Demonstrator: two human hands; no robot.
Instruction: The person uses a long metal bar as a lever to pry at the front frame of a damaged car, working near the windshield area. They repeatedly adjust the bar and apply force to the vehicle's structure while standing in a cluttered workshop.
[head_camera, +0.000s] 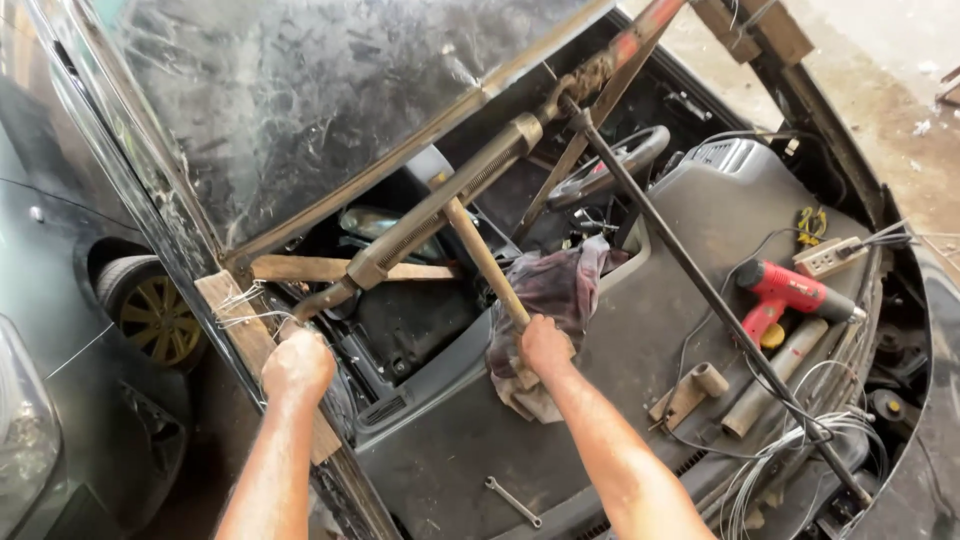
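Left hand (297, 365) clenched on the wooden block (262, 350) — right hand (545, 345) grips the bar handle (487, 262), its end hidden

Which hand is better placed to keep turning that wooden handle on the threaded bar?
Probably the right hand: it already grips the lower end of the wooden handle. The left hand is closed around the wooden block at the frame edge.
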